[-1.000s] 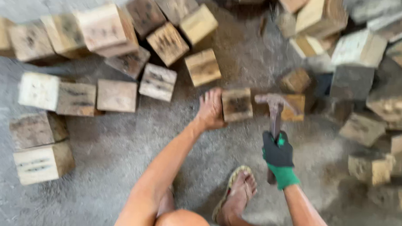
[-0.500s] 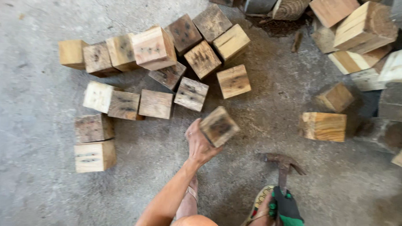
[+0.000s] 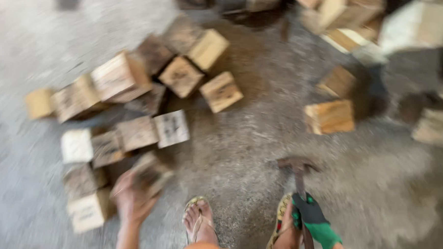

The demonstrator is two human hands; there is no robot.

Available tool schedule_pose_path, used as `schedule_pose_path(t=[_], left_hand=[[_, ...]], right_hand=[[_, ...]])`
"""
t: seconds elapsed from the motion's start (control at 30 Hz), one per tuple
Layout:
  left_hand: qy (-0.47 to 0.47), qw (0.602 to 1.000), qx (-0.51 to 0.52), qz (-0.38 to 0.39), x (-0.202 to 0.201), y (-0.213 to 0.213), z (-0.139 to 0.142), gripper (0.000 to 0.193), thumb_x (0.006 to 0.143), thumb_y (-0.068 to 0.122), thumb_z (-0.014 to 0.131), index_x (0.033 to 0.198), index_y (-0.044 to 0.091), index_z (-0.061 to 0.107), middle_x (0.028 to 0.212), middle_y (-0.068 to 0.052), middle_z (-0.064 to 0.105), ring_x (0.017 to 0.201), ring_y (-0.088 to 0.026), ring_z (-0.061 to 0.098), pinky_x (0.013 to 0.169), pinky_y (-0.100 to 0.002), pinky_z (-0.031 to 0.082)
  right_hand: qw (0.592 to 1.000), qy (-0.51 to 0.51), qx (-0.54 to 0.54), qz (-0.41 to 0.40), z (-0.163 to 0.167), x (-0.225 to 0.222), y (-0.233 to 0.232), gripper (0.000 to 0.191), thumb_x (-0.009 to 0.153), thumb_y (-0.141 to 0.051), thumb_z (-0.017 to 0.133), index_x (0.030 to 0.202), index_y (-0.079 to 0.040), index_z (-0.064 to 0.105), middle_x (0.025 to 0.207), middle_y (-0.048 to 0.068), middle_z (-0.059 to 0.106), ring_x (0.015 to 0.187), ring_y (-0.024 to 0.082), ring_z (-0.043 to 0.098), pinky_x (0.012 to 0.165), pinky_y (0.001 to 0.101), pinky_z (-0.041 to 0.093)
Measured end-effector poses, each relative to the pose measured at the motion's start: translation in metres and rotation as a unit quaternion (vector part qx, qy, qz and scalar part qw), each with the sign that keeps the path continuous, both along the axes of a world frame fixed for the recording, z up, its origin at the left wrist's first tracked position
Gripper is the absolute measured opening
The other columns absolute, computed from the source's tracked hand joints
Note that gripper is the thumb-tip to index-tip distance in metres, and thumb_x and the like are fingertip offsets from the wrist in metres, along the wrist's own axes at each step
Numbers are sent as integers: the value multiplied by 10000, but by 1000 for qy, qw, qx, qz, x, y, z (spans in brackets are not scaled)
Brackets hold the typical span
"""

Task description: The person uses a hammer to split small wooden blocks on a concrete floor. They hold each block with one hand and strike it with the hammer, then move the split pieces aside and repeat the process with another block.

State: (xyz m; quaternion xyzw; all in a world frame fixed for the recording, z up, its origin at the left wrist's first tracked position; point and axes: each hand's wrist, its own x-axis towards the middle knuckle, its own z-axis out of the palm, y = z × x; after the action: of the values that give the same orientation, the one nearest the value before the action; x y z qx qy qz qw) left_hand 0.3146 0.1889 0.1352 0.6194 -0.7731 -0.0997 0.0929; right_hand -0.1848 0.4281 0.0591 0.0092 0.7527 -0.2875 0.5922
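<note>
The concrete floor (image 3: 240, 140) is carrying a loose heap of wooden blocks (image 3: 134, 102) on the person's left, and more blocks lying well apart on the right. Since 1 second ago the view has been swinging left. The wooden block (image 3: 151, 172) that the left hand (image 3: 133, 202) was gripping near the middle is now being carried over beside the left heap, just above the floor; through the blur the bare fingers appear closed around it. That reads as 1 more block joining the sorted group. The right hand (image 3: 312, 222), in a green-and-black glove, is still clamping the handle of the hammer (image 3: 298, 167), its head resting low by the sandalled right foot (image 3: 284, 230).
</note>
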Motion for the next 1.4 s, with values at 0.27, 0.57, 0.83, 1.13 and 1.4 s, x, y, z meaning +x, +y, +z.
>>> schedule_pose_path(t=[0.27, 0.57, 0.83, 1.13, 1.4], left_hand=[[-108, 990, 18, 92, -82, -2, 59, 837, 670, 357, 877, 1356, 25, 531, 1415, -250, 501, 1378, -404, 448, 1166, -601, 375], [-7, 873, 189, -450, -447, -39, 27, 1182, 664, 514, 884, 1505, -17, 244, 1531, -266, 283, 1408, -451, 336, 1161, -558, 288], [20, 885, -106, -453, -543, 15, -40, 760, 820, 194, 745, 1505, 81, 435, 1503, -159, 471, 1417, -327, 453, 1156, -544, 398], [193, 904, -61, -376, -412, 3, 1, 625, 850, 276, 766, 1395, 87, 526, 1433, -130, 537, 1331, -341, 533, 1129, -520, 467], [39, 975, 104, -192, -238, -122, 84, 834, 775, 507, 812, 1433, 91, 512, 1477, -285, 471, 1257, -467, 510, 983, -552, 470]], right_hand=[[999, -25, -37, -2, 1, -4, 11, 259, 915, -325, 700, 869, -78, 640, 639, 3, 576, 541, 115, 521, 496, 316, 453], [999, 7, -38, -1, -9, -13, 20, 269, 884, -341, 723, 838, -77, 695, 674, -4, 618, 594, 87, 546, 541, 305, 474], [999, -43, -15, -28, -11, -35, 15, 300, 893, -342, 735, 832, -54, 677, 637, 20, 599, 535, 126, 531, 503, 328, 451], [996, -77, 2, -39, -16, -40, 11, 267, 867, -329, 740, 809, -76, 675, 559, 50, 578, 438, 172, 513, 431, 355, 428], [995, -97, 33, -14, -53, -44, -5, 315, 858, -334, 761, 823, -32, 680, 564, 85, 551, 448, 225, 492, 433, 408, 405]])
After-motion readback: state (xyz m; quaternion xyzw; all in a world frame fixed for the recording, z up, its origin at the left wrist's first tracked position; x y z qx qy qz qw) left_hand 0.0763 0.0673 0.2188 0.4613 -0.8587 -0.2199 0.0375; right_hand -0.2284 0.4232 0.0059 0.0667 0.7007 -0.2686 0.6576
